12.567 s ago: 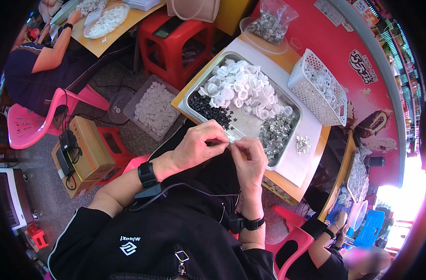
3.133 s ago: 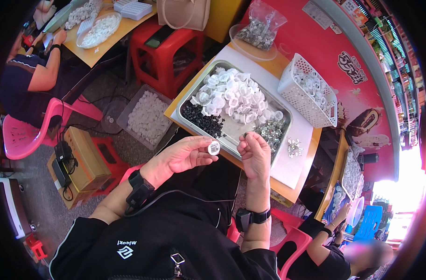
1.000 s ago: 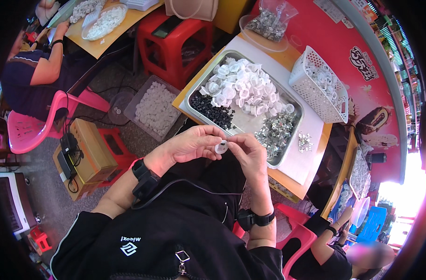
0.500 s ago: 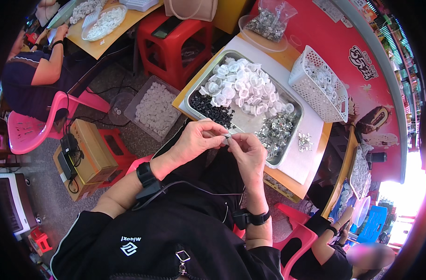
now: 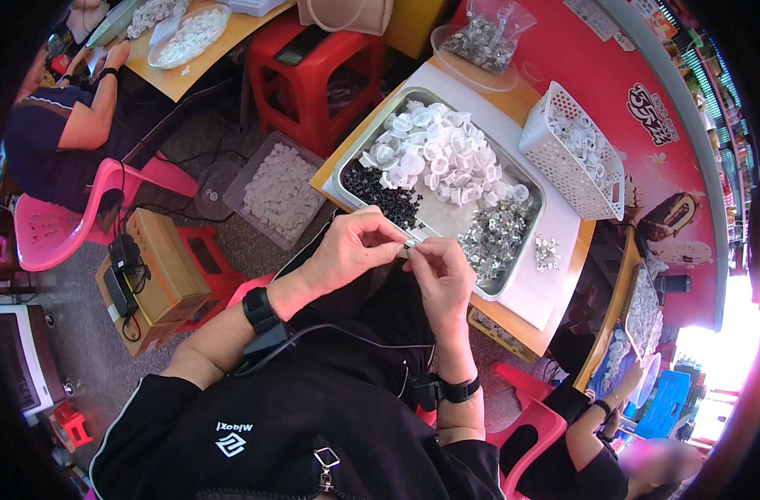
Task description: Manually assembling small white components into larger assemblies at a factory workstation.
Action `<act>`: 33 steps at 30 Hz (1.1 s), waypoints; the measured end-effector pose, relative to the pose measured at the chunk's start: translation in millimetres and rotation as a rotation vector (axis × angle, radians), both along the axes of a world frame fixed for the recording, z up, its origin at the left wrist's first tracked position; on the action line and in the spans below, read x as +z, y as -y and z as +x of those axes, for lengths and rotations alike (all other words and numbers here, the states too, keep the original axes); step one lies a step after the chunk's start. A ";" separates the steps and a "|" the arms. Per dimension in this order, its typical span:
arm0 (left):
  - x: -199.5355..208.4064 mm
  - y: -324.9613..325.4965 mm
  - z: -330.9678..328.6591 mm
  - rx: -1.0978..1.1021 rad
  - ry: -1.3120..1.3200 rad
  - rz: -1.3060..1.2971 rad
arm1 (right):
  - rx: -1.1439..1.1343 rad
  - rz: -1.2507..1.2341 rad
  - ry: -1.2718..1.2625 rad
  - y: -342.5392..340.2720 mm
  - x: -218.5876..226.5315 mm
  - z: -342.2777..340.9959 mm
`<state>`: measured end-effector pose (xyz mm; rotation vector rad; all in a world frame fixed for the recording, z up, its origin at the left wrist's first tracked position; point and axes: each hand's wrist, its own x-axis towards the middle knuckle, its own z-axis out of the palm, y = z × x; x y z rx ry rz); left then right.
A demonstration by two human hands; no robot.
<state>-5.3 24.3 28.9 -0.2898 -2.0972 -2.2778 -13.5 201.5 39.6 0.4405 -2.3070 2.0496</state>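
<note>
My left hand (image 5: 351,248) and my right hand (image 5: 442,271) meet over my lap at the tray's near edge. Thumb and forefinger of each are pinched together on one small whitish part (image 5: 409,244), mostly covered by the fingertips. Just beyond lies a metal tray (image 5: 456,218) with three sorts of parts. White translucent plastic pieces (image 5: 438,150) are heaped at its far side. Small black parts (image 5: 380,196) fill the left corner, and shiny metal clips (image 5: 495,237) the right. A few more metal clips (image 5: 547,253) lie on the white board (image 5: 534,292) right of the tray.
A white perforated basket (image 5: 571,154) of clear parts stands right of the tray, a bag of metal parts (image 5: 484,42) behind it. Left on the floor sit a bin of white pieces (image 5: 280,192) and a cardboard box (image 5: 167,271). Co-workers sit at far left and lower right.
Both my hands stay pinched on the small part, with hardly any shift of the fingers. The whole view has moved slightly. At lower right, the co-worker's arm has risen a little.
</note>
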 end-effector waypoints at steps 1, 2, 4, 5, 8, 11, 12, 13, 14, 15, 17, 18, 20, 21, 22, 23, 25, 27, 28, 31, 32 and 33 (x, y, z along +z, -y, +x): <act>-0.6 2.2 -1.1 -0.063 0.144 0.169 | 0.002 0.000 -0.001 -0.6 1.0 0.4; -1.1 3.3 -1.6 -0.126 0.287 0.338 | 0.039 -0.106 0.155 -1.9 2.6 0.4; -3.3 2.3 -0.9 -0.173 0.365 0.464 | 0.075 -0.211 0.310 -3.0 2.9 -0.2; -3.8 1.8 -0.5 -0.219 0.445 0.590 | 0.084 -0.276 0.362 -2.8 2.4 -1.4; -0.6 -0.2 0.3 -0.329 0.434 0.601 | 0.051 -0.300 0.381 -2.6 -0.1 0.1; -5.9 -2.4 2.7 -0.269 0.449 0.609 | -0.033 -0.027 0.161 -1.0 2.1 3.0; -5.6 -2.7 3.6 -0.269 0.449 0.610 | -0.082 0.203 -0.028 -0.6 5.3 4.2; -4.9 -2.9 4.5 -0.264 0.454 0.596 | -0.083 0.204 -0.027 0.2 9.7 4.6; -4.6 -3.1 5.2 -0.258 0.458 0.583 | -0.089 0.283 -0.142 1.6 15.7 4.3; -4.7 -3.4 5.4 -0.260 0.457 0.583 | -0.097 0.361 -0.258 2.5 19.8 4.1; -6.1 -4.0 5.7 -0.266 0.463 0.561 | -0.085 0.395 -0.265 1.7 23.1 3.7; -6.5 -4.3 6.1 -0.267 0.463 0.560 | -0.073 0.429 -0.272 0.9 24.0 3.6; -7.7 -4.9 6.9 -0.252 0.469 0.543 | -0.046 0.431 -0.283 -1.0 18.8 2.4; -9.2 -4.3 7.2 -0.251 0.468 0.542 | -0.017 0.432 -0.295 -1.2 17.0 1.7; -11.0 -3.3 7.6 -0.251 0.480 0.561 | -0.017 0.432 -0.296 -1.0 17.3 1.6; -11.8 -2.7 7.9 -0.250 0.492 0.580 | -0.008 0.430 -0.306 -0.7 17.8 1.6; -12.2 -2.7 7.8 -0.248 0.493 0.555 | -0.002 0.429 -0.315 -1.3 16.8 1.7; -13.1 -2.6 7.9 -0.245 0.492 0.529 | 0.038 0.481 -0.312 -2.3 14.6 0.8; -15.0 -2.5 7.8 -0.231 0.498 0.510 | 0.037 0.481 -0.312 -2.1 15.7 1.5; -23.8 0.1 7.2 -0.200 0.545 0.549 | 0.004 0.445 -0.304 -2.7 24.5 4.8; -25.4 1.2 7.0 -0.184 0.586 0.607 | -0.030 0.384 -0.248 -4.8 28.1 4.7; -24.4 1.4 7.0 -0.185 0.587 0.607 | -0.067 0.323 -0.191 -7.2 29.6 5.1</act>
